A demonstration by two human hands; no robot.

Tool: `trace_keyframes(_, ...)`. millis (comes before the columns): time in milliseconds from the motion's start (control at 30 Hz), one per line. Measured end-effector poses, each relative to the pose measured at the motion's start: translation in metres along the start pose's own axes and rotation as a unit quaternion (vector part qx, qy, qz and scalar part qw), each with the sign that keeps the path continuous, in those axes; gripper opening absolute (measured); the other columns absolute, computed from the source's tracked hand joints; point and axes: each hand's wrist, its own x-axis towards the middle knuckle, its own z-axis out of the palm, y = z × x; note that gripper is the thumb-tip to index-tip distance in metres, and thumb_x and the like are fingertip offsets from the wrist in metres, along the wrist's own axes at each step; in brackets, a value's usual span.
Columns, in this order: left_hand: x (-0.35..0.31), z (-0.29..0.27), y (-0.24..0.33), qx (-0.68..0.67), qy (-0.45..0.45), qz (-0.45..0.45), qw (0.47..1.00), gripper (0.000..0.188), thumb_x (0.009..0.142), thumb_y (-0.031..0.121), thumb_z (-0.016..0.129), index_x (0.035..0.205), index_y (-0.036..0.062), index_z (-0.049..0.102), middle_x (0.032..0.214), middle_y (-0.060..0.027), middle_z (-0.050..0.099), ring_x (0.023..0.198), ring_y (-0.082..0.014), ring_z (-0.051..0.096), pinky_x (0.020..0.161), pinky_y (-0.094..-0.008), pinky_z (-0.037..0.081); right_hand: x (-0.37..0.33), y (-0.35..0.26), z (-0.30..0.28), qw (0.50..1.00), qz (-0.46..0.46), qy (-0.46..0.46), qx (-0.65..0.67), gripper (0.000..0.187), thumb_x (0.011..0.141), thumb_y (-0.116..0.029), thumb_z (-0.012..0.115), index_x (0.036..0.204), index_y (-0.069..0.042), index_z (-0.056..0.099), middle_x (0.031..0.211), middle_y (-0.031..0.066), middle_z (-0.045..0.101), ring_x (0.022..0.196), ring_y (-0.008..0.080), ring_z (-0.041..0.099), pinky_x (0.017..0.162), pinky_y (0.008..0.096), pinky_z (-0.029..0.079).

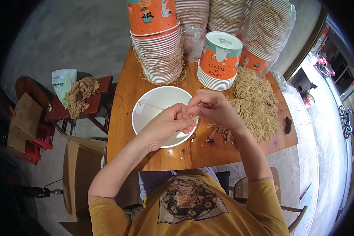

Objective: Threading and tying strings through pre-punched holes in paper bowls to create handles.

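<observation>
A white paper bucket (145, 112) stands with its open mouth facing me, near the table's front edge. A thin strand of jute twine (155, 106) comes from its left wall and crosses the inside toward my hands. Over the right rim, my left hand (175, 120) is closed in a pinch on the twine. My right hand (214, 105) meets it there, thumb and forefinger pressed together on the twine's end. The fingers hide most of that end and part of the rim. Right of my right hand lies a big heap of cut jute twine (257, 106).
A tall stack of nested buckets with twine handles (157, 51) stands back left. Another orange bucket stack (220, 59) is upside down; more bagged stacks (267, 31) stand behind. Small dark items (288, 125) lie at the right edge. A red stool (76, 102) holds more twine.
</observation>
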Motion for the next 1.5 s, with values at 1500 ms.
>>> trace_keyframes(1500,0.018,0.007,0.001,0.050,-0.032,-0.010,0.998,0.009,0.090,0.009,0.057,0.097,0.0041,0.055,0.087,-0.0006,0.056,0.075,-0.0067,0.054,0.071,-0.0204,0.046,-0.054,0.010,0.050,0.866,0.174,0.270,0.383,0.013,0.091,-0.019,0.054,0.089,-0.006,0.055,0.078,-0.0015,0.056,0.069,0.0061,0.052,0.067,0.0205,0.042)
